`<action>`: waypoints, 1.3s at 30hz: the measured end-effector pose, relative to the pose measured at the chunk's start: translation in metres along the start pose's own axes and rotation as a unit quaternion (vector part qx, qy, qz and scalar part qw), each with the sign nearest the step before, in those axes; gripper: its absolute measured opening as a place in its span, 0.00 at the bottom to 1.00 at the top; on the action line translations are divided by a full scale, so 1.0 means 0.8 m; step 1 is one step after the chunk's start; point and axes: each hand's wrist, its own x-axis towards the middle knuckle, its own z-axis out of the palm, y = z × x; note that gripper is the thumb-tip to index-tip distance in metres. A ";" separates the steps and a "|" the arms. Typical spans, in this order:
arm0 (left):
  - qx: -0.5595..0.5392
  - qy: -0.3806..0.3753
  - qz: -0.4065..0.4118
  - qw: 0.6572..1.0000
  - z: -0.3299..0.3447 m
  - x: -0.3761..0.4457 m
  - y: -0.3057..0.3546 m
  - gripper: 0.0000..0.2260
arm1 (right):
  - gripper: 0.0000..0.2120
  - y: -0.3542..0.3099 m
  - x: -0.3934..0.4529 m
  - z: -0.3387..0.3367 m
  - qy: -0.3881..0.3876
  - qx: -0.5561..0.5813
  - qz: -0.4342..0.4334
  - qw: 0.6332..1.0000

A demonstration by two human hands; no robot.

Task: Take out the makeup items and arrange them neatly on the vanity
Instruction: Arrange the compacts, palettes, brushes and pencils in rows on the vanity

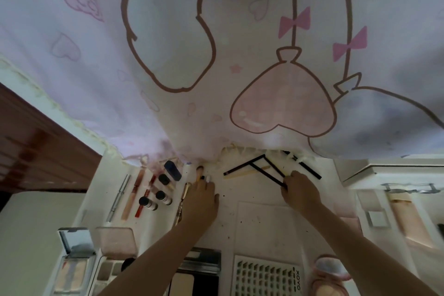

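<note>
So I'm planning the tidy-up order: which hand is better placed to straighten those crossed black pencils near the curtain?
The right hand. It already touches the black pencils, while the left hand is over by the brush.

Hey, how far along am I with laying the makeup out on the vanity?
Well along. A row of tubes and small bottles already lies lined up at the left, with palettes set along the near edge. In hand: your right hand is on the dark pencils, which lie crossed, and your left hand rests by a brush. Left to do: straightening those pencils under the curtain edge.
</note>
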 end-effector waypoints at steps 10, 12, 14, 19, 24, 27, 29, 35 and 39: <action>0.046 0.255 0.280 0.925 -0.065 -0.004 0.048 0.16 | 0.12 -0.047 -0.073 -0.120 -0.016 0.074 -0.258 0.963; 0.055 0.245 0.291 0.923 -0.076 -0.014 0.039 0.17 | 0.12 -0.049 -0.080 -0.139 -0.043 0.059 -0.272 0.960; 0.057 0.232 0.283 0.929 -0.091 -0.019 0.026 0.17 | 0.12 -0.046 -0.081 -0.151 -0.070 0.050 -0.277 0.957; 0.087 0.255 0.282 0.921 -0.122 -0.028 -0.009 0.20 | 0.12 -0.046 -0.086 -0.167 -0.094 0.108 -0.255 0.956; 0.079 0.187 0.242 0.949 -0.138 -0.043 -0.015 0.24 | 0.09 -0.063 -0.093 -0.175 -0.089 0.131 -0.281 0.946; 0.077 0.099 0.217 0.968 -0.146 -0.040 -0.019 0.20 | 0.12 -0.065 -0.090 -0.180 -0.090 0.134 -0.273 0.948; 0.093 0.093 0.227 0.965 -0.151 -0.034 -0.020 0.19 | 0.10 -0.067 -0.088 -0.178 -0.081 0.141 -0.273 0.948; 0.000 -0.003 0.119 0.993 -0.150 -0.023 -0.059 0.16 | 0.10 -0.032 -0.072 -0.166 -0.005 0.171 -0.198 0.965; -0.012 -0.030 0.059 0.998 -0.160 -0.034 -0.105 0.15 | 0.08 0.010 -0.072 -0.166 0.015 0.215 -0.095 0.972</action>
